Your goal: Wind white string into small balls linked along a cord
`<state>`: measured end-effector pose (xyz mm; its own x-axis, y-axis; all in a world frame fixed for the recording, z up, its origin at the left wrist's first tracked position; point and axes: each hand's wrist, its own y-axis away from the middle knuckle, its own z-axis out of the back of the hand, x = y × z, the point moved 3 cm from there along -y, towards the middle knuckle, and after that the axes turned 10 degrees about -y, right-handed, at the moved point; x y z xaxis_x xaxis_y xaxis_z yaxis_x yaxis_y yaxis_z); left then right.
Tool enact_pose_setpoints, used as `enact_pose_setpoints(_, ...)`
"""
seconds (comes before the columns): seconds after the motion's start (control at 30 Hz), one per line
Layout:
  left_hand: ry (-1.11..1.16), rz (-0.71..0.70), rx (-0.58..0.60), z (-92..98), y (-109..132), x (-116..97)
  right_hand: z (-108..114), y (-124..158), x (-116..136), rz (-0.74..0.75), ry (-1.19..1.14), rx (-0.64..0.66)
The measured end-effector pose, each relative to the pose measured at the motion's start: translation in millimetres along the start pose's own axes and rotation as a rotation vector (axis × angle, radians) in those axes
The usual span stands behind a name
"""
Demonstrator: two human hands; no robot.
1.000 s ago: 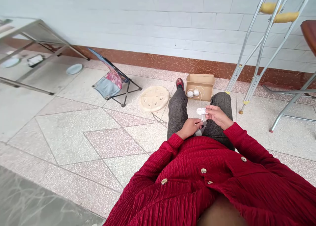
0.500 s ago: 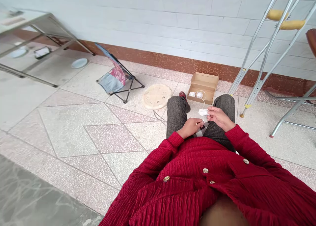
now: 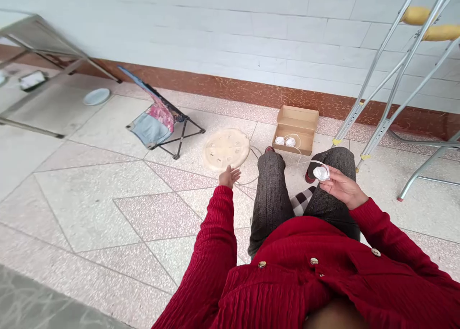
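My right hand [image 3: 339,186] pinches a small bunched piece of white yarn work [image 3: 321,174] above my right knee. A white strand [image 3: 312,162] loops up from it. My left hand [image 3: 229,176] is stretched out to the left with fingers spread, at the near edge of a round cream pad [image 3: 225,149]; whether it touches the pad I cannot tell. On the floor ahead, an open cardboard box [image 3: 304,142] holds two white yarn balls [image 3: 290,141], and a strand trails out over the box's front edge.
A low folding chair [image 3: 153,128] with a fabric seat stands left of the pad. Metal crutches [image 3: 386,104] with yellow grips lean at the right, near metal chair legs [image 3: 419,171]. A pale plate [image 3: 97,96] lies near a metal-framed table [image 3: 53,37] at far left.
My left hand has moved away from the white yarn work, out left to the pad, and its fingers have spread. My right hand has shifted right with the piece, which has turned.
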<state>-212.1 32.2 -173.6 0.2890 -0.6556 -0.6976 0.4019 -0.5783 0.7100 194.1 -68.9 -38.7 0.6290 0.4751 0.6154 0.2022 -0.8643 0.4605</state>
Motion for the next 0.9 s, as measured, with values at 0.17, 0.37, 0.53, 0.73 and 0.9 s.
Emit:
enact_pose_setpoints(0.17, 0.031, 0.09, -0.051, -1.7, -46, 14, -7, 1, 3, -0.013, -0.041, -0.072)
enact_pose_setpoints(0.37, 0.078, 0.063, -0.088, 7.9, -59, 17, -8, -13, -1, -0.011, -0.044, -0.116)
enact_pose_setpoints(0.53, 0.037, 0.091, -0.146, 55.3, -12, 58, -17, -29, 3, -0.002, -0.074, -0.098)
enact_pose_setpoints(0.73, -0.277, 0.204, -0.089, 139.7, 63, 130, -40, -46, 34, 0.083, -0.061, -0.021)
enact_pose_setpoints(0.9, -1.076, -0.105, 0.011, 138.1, 81, 55, -62, -56, 70, 0.184, 0.075, 0.041)
